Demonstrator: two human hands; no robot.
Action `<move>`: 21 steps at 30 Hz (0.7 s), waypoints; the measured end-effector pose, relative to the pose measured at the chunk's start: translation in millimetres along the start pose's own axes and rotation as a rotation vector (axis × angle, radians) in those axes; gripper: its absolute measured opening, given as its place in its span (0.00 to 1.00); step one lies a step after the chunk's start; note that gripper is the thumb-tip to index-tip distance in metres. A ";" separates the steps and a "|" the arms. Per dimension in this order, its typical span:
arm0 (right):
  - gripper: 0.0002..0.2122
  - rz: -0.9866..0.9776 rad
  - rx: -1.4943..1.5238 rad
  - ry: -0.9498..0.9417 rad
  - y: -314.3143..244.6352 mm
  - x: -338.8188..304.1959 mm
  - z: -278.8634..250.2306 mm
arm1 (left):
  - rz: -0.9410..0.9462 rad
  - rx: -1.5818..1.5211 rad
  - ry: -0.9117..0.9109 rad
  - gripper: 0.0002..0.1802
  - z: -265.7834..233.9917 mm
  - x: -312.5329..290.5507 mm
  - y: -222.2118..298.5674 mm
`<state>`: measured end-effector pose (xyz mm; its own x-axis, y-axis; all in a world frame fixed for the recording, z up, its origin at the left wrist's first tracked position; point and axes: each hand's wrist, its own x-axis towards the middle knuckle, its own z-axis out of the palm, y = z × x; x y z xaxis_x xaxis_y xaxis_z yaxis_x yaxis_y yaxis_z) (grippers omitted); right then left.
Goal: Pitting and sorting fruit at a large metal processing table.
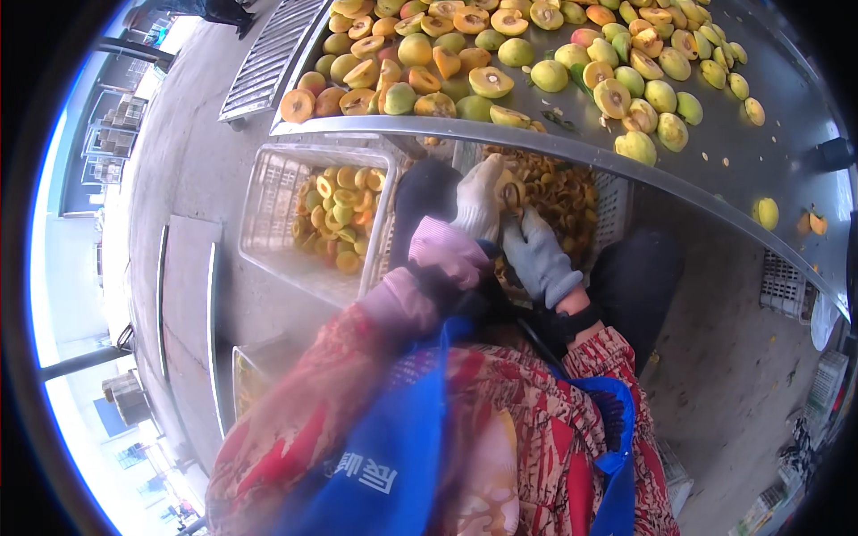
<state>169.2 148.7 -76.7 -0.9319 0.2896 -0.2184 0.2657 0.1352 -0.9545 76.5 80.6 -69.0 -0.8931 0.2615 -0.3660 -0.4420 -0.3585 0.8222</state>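
Observation:
My left hand (480, 198), in a white knitted glove, is closed on a cut peach half (511, 195) that shows a brownish hollow. Just to the right, my right hand (541, 257), in a greyish glove, has its fingers bent up against the same piece. Whether a small tool sits in those fingers is hidden. Both hands are between my knees, above a crate of brown-orange peach scraps (559, 198). Beyond them, whole and halved yellow peaches (469, 54) are heaped on a metal table (715, 170).
A white plastic crate (259, 223) of cut peaches (340, 214) stands by my left knee. The table's raised metal edge (572, 154) curves just beyond my hands. A slatted metal rack (268, 67) is at the far left, and another crate (786, 288) is under the table's right end.

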 end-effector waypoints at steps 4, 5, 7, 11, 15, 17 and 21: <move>0.12 0.151 0.079 -0.098 -13.6 -2.2 -9.1 | -0.040 0.119 -0.005 0.15 6.9 -4.2 7.4; 0.12 0.148 0.085 -0.102 -12.4 -3.2 -6.4 | -0.035 0.124 -0.001 0.15 3.8 -4.7 4.8; 0.10 -0.030 0.074 0.048 -4.3 -4.6 -1.4 | 0.063 0.162 -0.016 0.14 1.3 -3.9 -3.3; 0.09 -0.060 -0.087 0.162 -4.1 -5.7 4.4 | -0.035 -0.061 -0.088 0.17 -1.7 -6.6 -6.9; 0.09 -0.019 -0.075 0.133 -8.4 -6.2 1.5 | 0.007 -0.049 -0.113 0.18 -1.7 -7.0 -7.5; 0.09 -0.052 -0.094 0.140 -5.1 -4.5 1.2 | 0.030 -0.015 -0.091 0.18 0.0 -5.6 -7.4; 0.10 -0.030 0.144 0.054 1.6 -1.5 -0.7 | 0.064 0.060 -0.077 0.16 4.5 -5.0 -5.9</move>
<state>171.2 149.2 -77.8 -0.9232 0.3387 -0.1818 0.1961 0.0079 -0.9806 83.9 85.4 -70.1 -0.9091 0.3089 -0.2794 -0.3767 -0.3234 0.8681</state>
